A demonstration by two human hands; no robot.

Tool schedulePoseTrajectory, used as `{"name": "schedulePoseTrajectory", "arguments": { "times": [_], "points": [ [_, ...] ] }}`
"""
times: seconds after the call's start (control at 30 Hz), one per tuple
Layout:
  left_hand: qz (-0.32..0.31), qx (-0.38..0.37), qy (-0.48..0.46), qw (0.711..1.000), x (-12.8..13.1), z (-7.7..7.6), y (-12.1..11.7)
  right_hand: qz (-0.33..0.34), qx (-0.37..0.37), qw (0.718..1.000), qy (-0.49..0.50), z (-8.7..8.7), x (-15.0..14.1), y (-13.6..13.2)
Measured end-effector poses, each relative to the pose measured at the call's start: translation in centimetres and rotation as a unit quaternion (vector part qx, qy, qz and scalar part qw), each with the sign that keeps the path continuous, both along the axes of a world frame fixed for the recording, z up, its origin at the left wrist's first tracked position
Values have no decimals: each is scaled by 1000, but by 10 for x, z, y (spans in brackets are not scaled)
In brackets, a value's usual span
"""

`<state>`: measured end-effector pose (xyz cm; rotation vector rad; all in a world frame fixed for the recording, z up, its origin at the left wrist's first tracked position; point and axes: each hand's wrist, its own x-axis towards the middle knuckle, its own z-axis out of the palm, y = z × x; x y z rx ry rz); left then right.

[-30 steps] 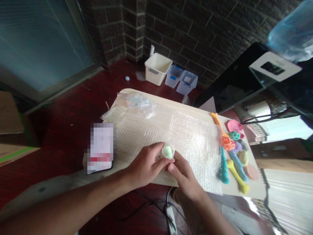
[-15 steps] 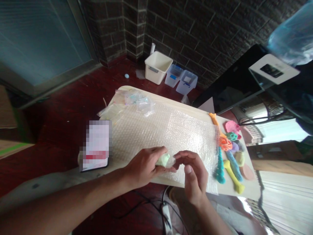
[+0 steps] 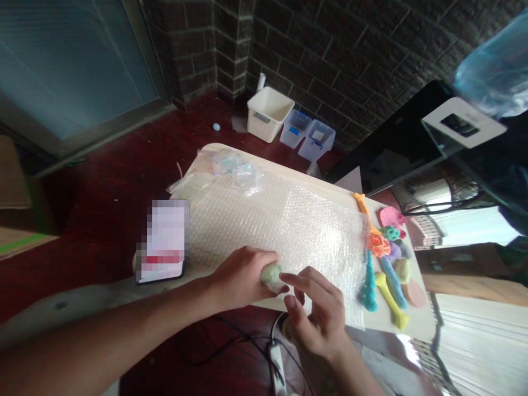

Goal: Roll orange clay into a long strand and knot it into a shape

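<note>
My left hand (image 3: pixel 243 278) is closed around a pale green lump (image 3: pixel 270 273), which looks like modelling clay. Clear film seems to hang at its lower edge. My right hand (image 3: pixel 317 311) is close on the right, its fingers curved and apart; the index fingertip reaches the lump's right side, though I cannot tell if it presses. Beneath both hands a sheet of bubble wrap (image 3: pixel 247 220) covers much of the table (image 3: pixel 421 322). Right of the wrap lie several coloured clay pieces, among them a yellow bone shape (image 3: pixel 391 301), a teal twisted strip (image 3: pixel 369 286) and an orange-red lattice piece (image 3: pixel 378 245).
A phone (image 3: pixel 167 239) with a blurred screen is at the table's left edge. Clear plastic bags (image 3: pixel 241 170) lie at the far left corner. Beyond, a white basket (image 3: pixel 264 124) and two clear bins (image 3: pixel 317 142) stand on the floor. A power strip (image 3: pixel 277 363) and cables are below.
My right hand has moved down and slightly left, its index finger now extended to the green lump. My left hand keeps hold of the lump, which appears turned, with a duller side showing.
</note>
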<state>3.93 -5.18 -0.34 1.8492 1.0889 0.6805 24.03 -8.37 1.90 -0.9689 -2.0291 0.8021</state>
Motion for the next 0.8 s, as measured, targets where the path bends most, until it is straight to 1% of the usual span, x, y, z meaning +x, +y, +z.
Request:
{"name": "schedulePoseTrajectory", "arguments": {
  "times": [0.07, 0.17, 0.23, 0.37, 0.5, 0.6, 0.7, 0.77, 0.8],
  "points": [
    [-10, -3, 10, 1000, -1, -1, 0, 18, 14, 1000, -12, 1, -1, 2],
    [-27, 12, 30, 999, -3, -3, 0, 37, 24, 998, -40, -1, -2, 4],
    [-30, 11, 36, 999, -5, -4, 0, 32, 32, 997, -64, -5, -2, 3],
    [-18, -15, 26, 999, -7, -4, -2, 3, 44, 993, -107, -10, 0, 1],
    [-11, -15, 49, 999, -9, -3, -3, 24, 46, 993, -110, -11, -3, 1],
    [-20, -11, 53, 998, -11, -1, -3, 62, 18, 994, -84, -13, -5, 3],
    [-40, -17, 44, 998, -13, 1, -3, 90, -47, 993, -61, -14, -5, 4],
    [-48, -24, 58, 997, -15, 2, -3, 95, -69, 990, -81, -14, -6, 4],
    [-46, -25, 71, 996, -15, 2, -3, 89, -63, 989, -99, -14, -6, 3]
  ]
}}
